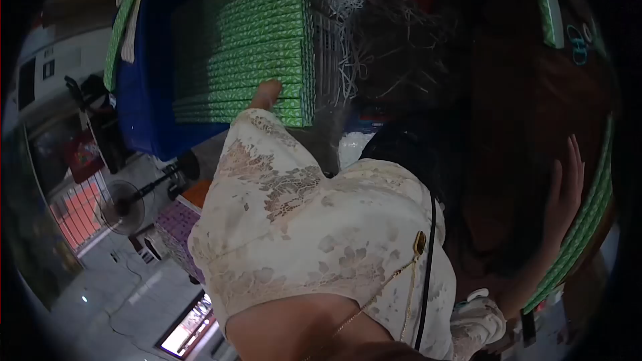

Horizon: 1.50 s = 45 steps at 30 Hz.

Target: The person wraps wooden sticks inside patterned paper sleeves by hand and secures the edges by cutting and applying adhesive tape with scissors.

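At the upper middle, my left hand (267, 93) touches the near part of a tall stack of green patterned folded pieces (251, 53). Its fingers are small and partly hidden, so their grip is unclear. On the far right, my right hand (568, 184) has its fingers stretched out and holds nothing visible. Beside it, along the table edge, lies a long bundle of green patterned strips (578, 241).
A blue bin (137, 103) is around the green stack. Shredded white strips (344, 40) lie beside it. At upper right are teal-handled scissors (576, 43) and another green piece (548, 13). A fan (122, 207) stands on the left.
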Tool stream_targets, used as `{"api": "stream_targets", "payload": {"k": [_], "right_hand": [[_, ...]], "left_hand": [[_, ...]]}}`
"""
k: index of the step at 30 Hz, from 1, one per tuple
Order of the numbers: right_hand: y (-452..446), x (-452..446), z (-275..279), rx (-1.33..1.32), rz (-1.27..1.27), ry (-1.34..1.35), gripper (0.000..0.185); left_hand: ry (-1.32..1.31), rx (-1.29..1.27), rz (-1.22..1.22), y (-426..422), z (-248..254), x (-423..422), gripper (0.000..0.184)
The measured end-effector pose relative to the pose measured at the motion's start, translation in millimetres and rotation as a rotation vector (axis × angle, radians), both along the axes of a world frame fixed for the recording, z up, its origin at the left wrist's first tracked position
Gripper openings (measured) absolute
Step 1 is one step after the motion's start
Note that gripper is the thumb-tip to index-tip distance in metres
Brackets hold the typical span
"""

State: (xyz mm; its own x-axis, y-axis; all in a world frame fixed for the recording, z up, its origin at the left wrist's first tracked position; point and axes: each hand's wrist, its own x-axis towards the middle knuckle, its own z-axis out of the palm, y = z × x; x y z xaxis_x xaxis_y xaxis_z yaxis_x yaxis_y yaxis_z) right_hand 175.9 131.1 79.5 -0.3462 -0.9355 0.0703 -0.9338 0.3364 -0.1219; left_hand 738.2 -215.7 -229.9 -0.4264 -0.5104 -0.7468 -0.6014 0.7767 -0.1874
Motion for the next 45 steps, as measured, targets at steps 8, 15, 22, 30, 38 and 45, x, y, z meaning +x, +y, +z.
{"api": "stream_targets", "payload": {"k": [8,15,22,30,38,45], "right_hand": [[54,4,-14,-0.027,-0.138,0.062,0.036],[88,12,-2,-0.155,-0.202,0.053,0.037],[112,54,20,-0.522,-0.295,-0.082,0.037],[147,112,46,-0.529,-0.497,0.621,0.032],[305,125,25,-0.328,-1.031,0.975,0.040],[380,90,-38,-0.405,-1.150,0.840,0.031]], "left_hand": [[0.350,-0.250,-0.001,-18,65,-28,0.044],[0.879,-0.281,0.020,-69,122,-113,0.042],[1.294,-0.344,-0.475,28,272,-338,0.043],[1.728,0.112,-1.288,326,362,-499,0.026],[1.723,-0.111,-1.791,516,344,-500,0.035],[1.525,0.535,-1.821,577,278,-571,0.033]]}}
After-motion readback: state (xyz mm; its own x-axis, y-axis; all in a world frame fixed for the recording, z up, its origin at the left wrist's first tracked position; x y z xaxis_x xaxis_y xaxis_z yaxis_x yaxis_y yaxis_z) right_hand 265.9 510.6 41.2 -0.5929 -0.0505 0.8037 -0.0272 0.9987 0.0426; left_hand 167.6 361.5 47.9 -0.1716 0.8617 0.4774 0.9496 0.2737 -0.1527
